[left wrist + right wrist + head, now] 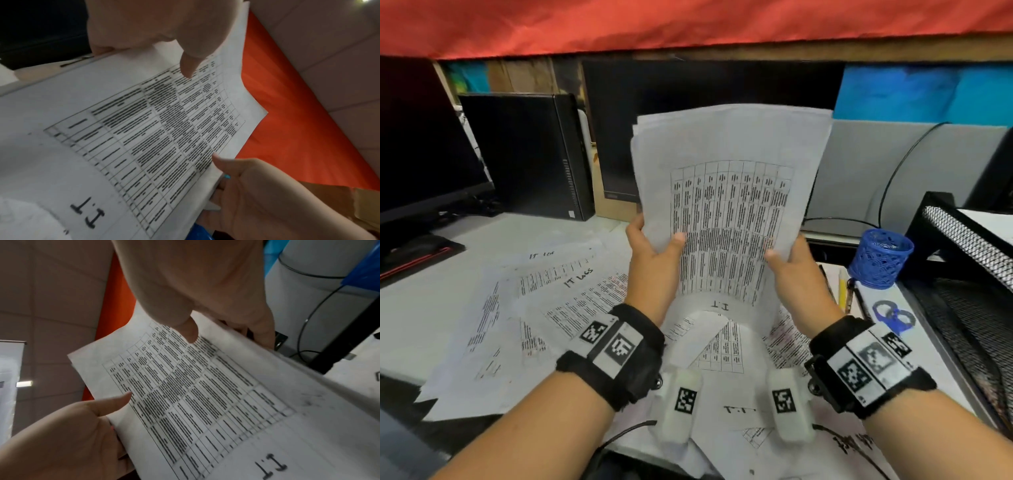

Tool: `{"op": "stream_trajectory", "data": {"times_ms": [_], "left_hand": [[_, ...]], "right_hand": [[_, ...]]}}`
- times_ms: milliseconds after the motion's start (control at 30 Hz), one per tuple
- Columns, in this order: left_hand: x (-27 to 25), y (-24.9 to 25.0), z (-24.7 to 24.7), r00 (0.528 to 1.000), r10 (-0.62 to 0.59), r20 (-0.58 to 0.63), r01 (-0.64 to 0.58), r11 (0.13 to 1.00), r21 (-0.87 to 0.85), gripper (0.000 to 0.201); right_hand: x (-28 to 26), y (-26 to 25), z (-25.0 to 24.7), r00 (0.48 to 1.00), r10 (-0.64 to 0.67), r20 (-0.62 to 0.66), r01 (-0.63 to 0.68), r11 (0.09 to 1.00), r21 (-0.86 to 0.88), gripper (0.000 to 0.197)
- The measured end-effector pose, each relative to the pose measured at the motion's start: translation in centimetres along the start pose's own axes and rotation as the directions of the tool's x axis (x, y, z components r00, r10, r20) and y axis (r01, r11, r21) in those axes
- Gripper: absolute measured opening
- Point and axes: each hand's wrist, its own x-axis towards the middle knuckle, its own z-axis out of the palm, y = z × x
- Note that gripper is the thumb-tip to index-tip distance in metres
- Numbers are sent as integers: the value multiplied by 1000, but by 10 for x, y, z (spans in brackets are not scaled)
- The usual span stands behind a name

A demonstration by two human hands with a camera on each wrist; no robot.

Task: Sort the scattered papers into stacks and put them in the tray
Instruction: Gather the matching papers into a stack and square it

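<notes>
Head view: left hand (650,253) and right hand (796,270) each grip a side edge of a stack of printed table sheets (729,205), thumbs on the front, fingers behind. Stack held upright above the desk (421,308). More loose sheets (524,315) lie scattered beneath. Black mesh tray (962,240) at right.

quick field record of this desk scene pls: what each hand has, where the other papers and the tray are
left hand: grips the left edge of the held stack, thumb on front
right hand: grips its right edge, thumb on front
held stack: several sheets, raised upright, top sheet a printed table marked I.T
loose papers: scattered on the desk below
tray: black mesh, to the right
pen cup: blue, beside tray
</notes>
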Motion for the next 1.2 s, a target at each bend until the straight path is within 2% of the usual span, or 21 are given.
{"op": "stream_trajectory", "data": {"times_ms": [67,200,333,567,700,767,867,967,1100,1200], "left_hand": [[4,-5,2,999,-47,-9,47,999,21,40],[14,-11,1,997,-15,-78,21,997,69,26],[9,-27,2,996,-44,-79,53,991,121,21],[6,-40,4,990,-112,-80,123,981,148,21],[6,-26,0,996,-86,-34,90,989,119,13],[4,-17,-2,999,-50,-12,51,996,75,15],[-2,-6,-4,998,-55,22,56,998,-13,17],[-8,-1,-5,996,-55,73,53,998,28,18],[-18,1,-3,984,-112,140,99,991,95,29],[-29,3,1,959,-115,260,88,990,112,31]], "right_hand": [[3,5,1,1000,13,6,-13,999,-36,35],[7,10,-4,997,-18,-80,16,1000,-23,27],[7,23,-1,999,47,4,-46,997,-57,29],[8,22,-8,997,73,-20,-75,995,-63,27],[10,11,-22,997,59,-44,-63,995,-82,25],[7,8,-30,997,77,-15,-78,990,-114,22],[-1,12,-40,991,130,36,-122,979,-165,18],[-14,16,-47,987,151,58,-136,969,-208,18],[-29,12,-63,990,132,41,-121,971,-208,21],[-39,7,-84,995,99,-1,-96,970,-223,16]]}}
